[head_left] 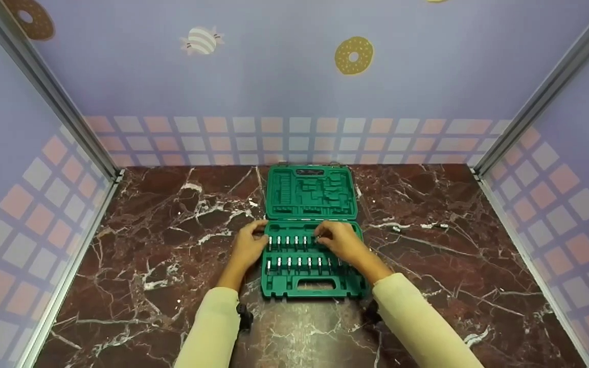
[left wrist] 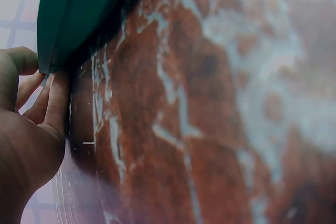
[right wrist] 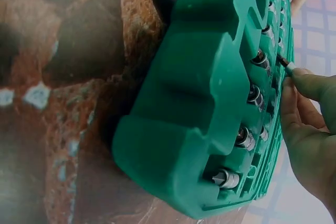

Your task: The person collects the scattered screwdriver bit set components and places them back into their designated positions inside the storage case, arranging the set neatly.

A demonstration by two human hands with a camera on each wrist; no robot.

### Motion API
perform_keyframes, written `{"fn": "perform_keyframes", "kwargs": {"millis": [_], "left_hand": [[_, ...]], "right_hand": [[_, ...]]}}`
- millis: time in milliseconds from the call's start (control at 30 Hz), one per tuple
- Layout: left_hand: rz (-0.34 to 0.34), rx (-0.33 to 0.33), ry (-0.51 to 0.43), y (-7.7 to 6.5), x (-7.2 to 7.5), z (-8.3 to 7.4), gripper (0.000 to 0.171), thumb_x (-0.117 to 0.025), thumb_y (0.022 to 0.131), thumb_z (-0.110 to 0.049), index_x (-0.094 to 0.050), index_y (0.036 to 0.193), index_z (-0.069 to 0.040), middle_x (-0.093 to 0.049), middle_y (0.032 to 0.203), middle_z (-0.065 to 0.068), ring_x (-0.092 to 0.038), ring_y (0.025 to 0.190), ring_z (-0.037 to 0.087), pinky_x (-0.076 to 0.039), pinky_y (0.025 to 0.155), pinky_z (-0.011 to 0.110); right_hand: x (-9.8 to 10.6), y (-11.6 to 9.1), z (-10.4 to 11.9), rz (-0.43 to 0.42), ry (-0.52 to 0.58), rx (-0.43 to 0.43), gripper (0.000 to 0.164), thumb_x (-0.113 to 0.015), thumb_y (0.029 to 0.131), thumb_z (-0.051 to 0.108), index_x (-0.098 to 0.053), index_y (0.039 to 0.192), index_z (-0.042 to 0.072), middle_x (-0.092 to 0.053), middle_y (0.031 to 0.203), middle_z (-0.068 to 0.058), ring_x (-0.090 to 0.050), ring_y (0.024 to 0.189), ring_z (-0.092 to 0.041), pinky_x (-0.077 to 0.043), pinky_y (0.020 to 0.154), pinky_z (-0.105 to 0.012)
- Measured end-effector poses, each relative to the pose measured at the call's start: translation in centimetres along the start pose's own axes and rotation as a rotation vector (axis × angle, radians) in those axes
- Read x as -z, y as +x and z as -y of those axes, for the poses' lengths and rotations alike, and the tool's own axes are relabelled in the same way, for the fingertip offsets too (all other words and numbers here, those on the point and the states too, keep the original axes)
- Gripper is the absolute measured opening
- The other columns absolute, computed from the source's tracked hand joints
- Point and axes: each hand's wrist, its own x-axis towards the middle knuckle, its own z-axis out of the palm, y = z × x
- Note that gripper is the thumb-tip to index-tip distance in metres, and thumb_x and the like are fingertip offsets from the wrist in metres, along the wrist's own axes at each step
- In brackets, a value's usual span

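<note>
A green plastic tool case lies open on the table, with two rows of silver bit sockets in its lower half. My left hand grips the case's left edge. In the left wrist view, the thumb and fingers meet the green case at its corner. Over the upper row, my right hand pinches a small bit socket. The right wrist view shows this bit socket between thumb and fingertips, its dark tip pointing to the case. Whether it touches its slot, I cannot tell. Near it sits another bit socket.
Two small metal pieces, one bit and another bit, lie on the marbled table right of the case. The raised lid with moulded recesses leans toward the back wall. Side walls flank the table.
</note>
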Motion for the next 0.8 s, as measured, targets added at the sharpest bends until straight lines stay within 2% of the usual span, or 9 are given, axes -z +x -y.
{"fn": "perform_keyframes", "kwargs": {"millis": [167, 467, 800], "left_hand": [[0.000, -0.002, -0.014, 0.1, 0.0, -0.1, 0.039, -0.065, 0.092, -0.001, -0.070, 0.130, -0.006, -0.071, 0.120, 0.019, -0.070, 0.102, 0.032, -0.057, 0.091, 0.045], [-0.003, 0.001, 0.020, 0.1, -0.1, 0.0, 0.039, -0.067, 0.091, -0.004, -0.071, 0.130, -0.008, -0.071, 0.120, 0.016, -0.071, 0.101, 0.031, -0.057, 0.091, 0.045], [-0.009, 0.016, 0.044, 0.0, 0.0, -0.2, 0.040, -0.067, 0.091, -0.005, -0.071, 0.131, -0.011, -0.071, 0.121, 0.014, -0.071, 0.101, 0.029, -0.057, 0.091, 0.046]], "right_hand": [[0.0, 0.5, 0.1, 0.031, -0.040, 0.017, 0.014, -0.071, 0.096, 0.006, -0.076, 0.108, 0.006, -0.076, 0.106, -0.011, -0.074, 0.096, -0.025, -0.061, 0.082, -0.041], [-0.6, 1.1, 0.4, 0.009, -0.105, 0.021, 0.008, -0.072, 0.094, 0.004, -0.079, 0.099, 0.005, -0.074, 0.101, -0.014, -0.072, 0.093, -0.029, -0.060, 0.081, -0.045], [-0.9, 1.8, 1.1, -0.003, -0.056, -0.102, 0.010, -0.077, 0.091, 0.003, -0.075, 0.100, 0.004, -0.070, 0.096, -0.013, -0.068, 0.093, -0.030, -0.058, 0.083, -0.045]]}}
